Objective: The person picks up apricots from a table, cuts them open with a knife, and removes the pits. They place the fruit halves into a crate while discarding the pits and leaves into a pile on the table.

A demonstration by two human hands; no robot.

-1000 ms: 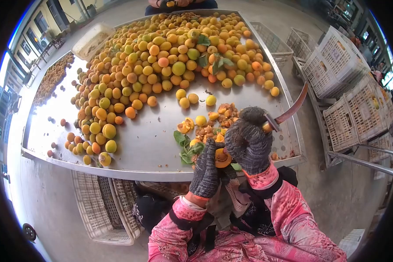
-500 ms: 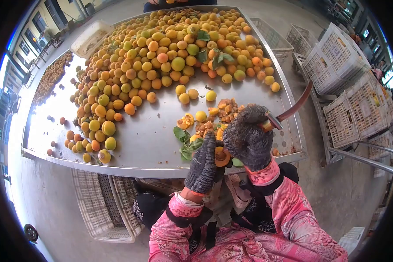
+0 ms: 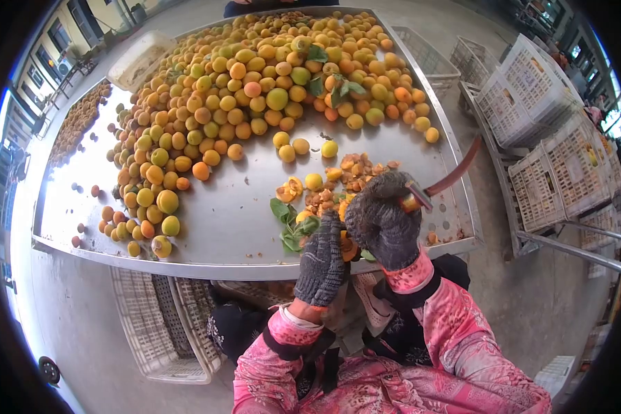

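Observation:
My left hand [image 3: 321, 268], in a dark grey knitted glove, is closed at the near edge of the metal table. An orange apricot [image 3: 348, 245], partly hidden, sits between it and my right hand, against the left fingers. My right hand [image 3: 385, 222], gloved alike, is closed around the handle of a curved knife [image 3: 454, 174], whose reddish-brown blade points up and right. Just beyond both hands lies a heap of opened apricot pieces [image 3: 357, 174]. Green leaves [image 3: 290, 231] lie beside my left hand.
A large pile of whole apricots [image 3: 241, 90] covers the far part of the metal table [image 3: 217, 228]. Plastic crates [image 3: 562, 172] are stacked on a cart at the right. Another crate [image 3: 148, 317] stands below the table's near edge. Another person [image 3: 276, 5] is at the far side.
My right hand has moved slightly left and down with the knife. The apricot is more covered by the gloves now. The view has shifted a little.

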